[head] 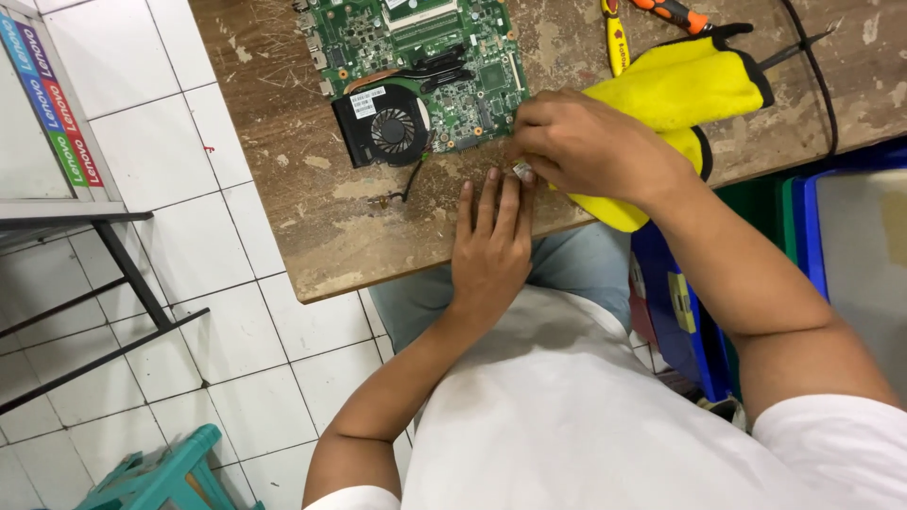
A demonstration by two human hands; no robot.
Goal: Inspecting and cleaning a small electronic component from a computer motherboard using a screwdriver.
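A green laptop circuit board (435, 57) with a black cooling fan (383, 125) lies on a worn wooden table (283, 170). My left hand (491, 241) rests flat on the table near its front edge, fingers together and pointing at the board. My right hand (586, 146) sits just right of the board's lower corner, its fingertips pinching a small silvery part (522, 171) directly above my left fingertips. Under my right hand lies a yellow cloth (680, 90) with black trim.
A yellow-handled tool (617, 42) and an orange-handled tool (673, 11) lie behind the cloth. A black cable (820, 76) runs down the table's right side. Blue bins (803, 217) stand at the right, a metal rack (57, 189) at the left, a teal stool (161, 477) on the tiled floor.
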